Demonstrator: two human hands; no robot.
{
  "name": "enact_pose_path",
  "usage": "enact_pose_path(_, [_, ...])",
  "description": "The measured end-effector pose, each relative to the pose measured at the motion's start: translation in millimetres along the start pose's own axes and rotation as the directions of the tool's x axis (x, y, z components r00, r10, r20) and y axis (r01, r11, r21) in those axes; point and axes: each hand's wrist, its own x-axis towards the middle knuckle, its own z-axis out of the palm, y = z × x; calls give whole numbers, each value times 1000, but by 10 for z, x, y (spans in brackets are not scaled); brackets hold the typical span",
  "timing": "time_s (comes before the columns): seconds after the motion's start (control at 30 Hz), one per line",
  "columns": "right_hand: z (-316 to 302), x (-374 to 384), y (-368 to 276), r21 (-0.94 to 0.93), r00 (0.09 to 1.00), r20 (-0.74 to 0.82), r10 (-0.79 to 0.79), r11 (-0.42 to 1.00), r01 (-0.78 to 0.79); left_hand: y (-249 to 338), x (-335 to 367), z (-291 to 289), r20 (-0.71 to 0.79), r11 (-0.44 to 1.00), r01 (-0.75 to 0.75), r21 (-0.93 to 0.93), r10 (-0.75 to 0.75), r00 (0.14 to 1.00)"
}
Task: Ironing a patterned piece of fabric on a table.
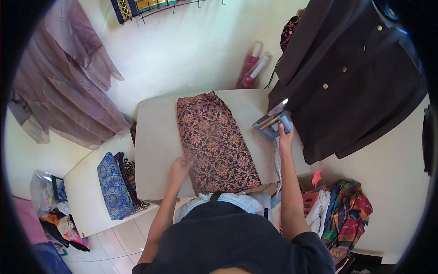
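Note:
A floral skirt, black and copper-coloured, lies flat on the padded ironing table, its narrow end away from me. At its left edge my left hand has its fingers curled closed, seemingly pinching the cloth; the fingertips are somewhat blurred. My right hand is wrapped round the handle of a grey steam iron. The iron is tilted up beyond the skirt's right side, apart from the cloth. From it a pale cord hangs along my right forearm.
A dark coat with gold buttons hangs close to the iron on the right. Folded blue patterned cloth rests on a white side table. A sheer mauve garment hangs at left; plaid cloth is heaped at lower right.

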Motion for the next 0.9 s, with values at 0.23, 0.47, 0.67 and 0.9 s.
enact_pose_path(0.23, [37,-280,-49,-125,992,-36,120,984,-124,74,-116,-93,161,997,-46,54,37,986])
enact_pose_path(0.47, [175,-1065,0,-322,954,-280,-109,947,14,45,-353,41,106,979,-65,-192,87,991])
enact_pose_path(0.67, [464,-1292,-8,-596,939,280,200,803,7,-204,-325,207,34,965,-38,-258,48,998])
enact_pose_path(0.9, [553,-1067,-61,-523,560,550,620,778,-348,133,-493,347,-85,887,-152,-437,128,988])
